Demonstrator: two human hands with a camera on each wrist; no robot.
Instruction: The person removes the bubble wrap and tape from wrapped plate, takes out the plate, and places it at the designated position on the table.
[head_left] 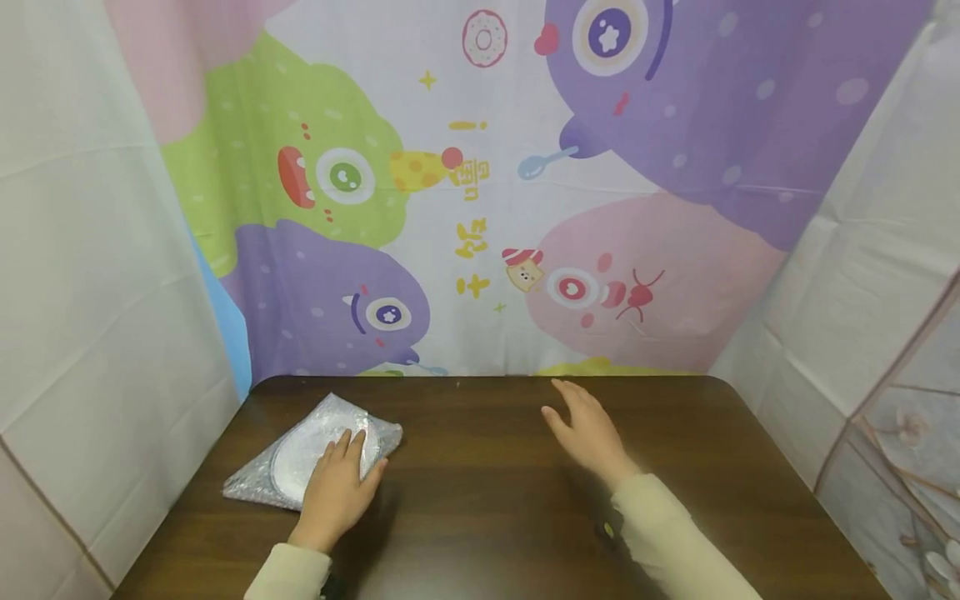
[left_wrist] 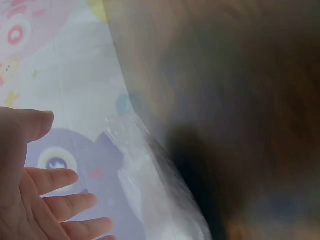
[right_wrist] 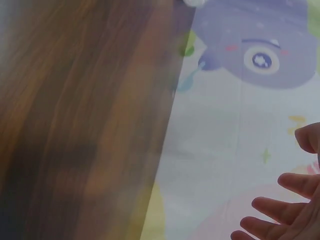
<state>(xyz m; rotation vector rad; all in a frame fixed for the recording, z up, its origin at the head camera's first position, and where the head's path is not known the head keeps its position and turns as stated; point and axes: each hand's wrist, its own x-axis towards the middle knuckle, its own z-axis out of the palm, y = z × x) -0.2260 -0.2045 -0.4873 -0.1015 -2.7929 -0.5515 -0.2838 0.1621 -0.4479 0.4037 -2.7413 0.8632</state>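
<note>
A flat packet of clear bubble wrap (head_left: 288, 462) with a round white disc-like item inside lies at the left of the dark wooden table (head_left: 480, 500). Over its near right part, my left hand (head_left: 337, 492) is held with fingers extended. In the left wrist view the fingers of that left hand (left_wrist: 65, 200) are spread apart, with a gap between them and the wrap (left_wrist: 155, 195). On the right side my right hand (head_left: 592, 433) hovers above the table, its fingers straight and nothing in them; the right wrist view shows this hand (right_wrist: 285, 205) at the lower right corner.
A curtain (head_left: 495, 192) printed with cartoon monsters hangs behind the table's far edge. Pale cloth (head_left: 90, 250) hangs along the left side. On the right stand a white panel (head_left: 862, 233) and a floral-patterned surface (head_left: 907, 467).
</note>
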